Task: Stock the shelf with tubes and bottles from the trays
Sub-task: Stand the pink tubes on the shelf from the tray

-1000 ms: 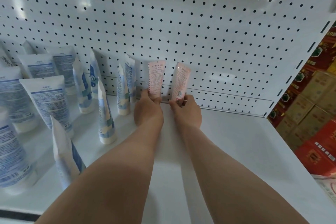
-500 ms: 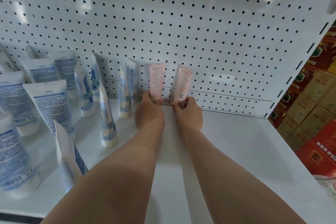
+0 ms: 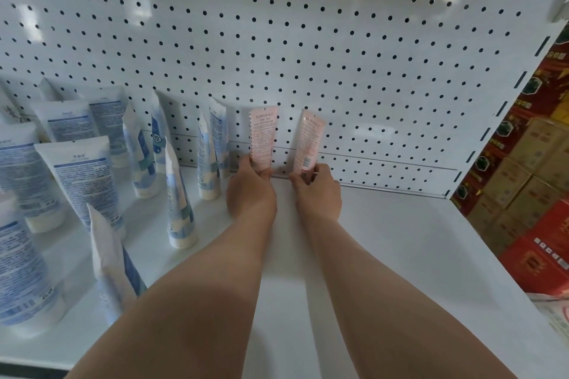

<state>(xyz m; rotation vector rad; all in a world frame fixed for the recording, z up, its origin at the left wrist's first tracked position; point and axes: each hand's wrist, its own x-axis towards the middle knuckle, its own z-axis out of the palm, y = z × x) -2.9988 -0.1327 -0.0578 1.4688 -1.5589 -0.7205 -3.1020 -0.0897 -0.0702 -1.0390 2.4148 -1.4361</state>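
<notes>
Each hand grips one pink tube by its base at the back of the shelf point(image 3: 400, 255): left hand point(image 3: 251, 194) under the left pink tube point(image 3: 262, 135), right hand point(image 3: 318, 194) under the right pink tube point(image 3: 310, 141). Both tubes rise straight up from the fingers against the pegboard point(image 3: 338, 55), long axes upright.

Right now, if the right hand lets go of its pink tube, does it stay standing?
Probably tips: the pink tube is tall and narrow, gripped low by the right hand. It sits near the pegboard, so it would likely lean there. Its flat crimped top suggests soft, squeezable walls.
</notes>
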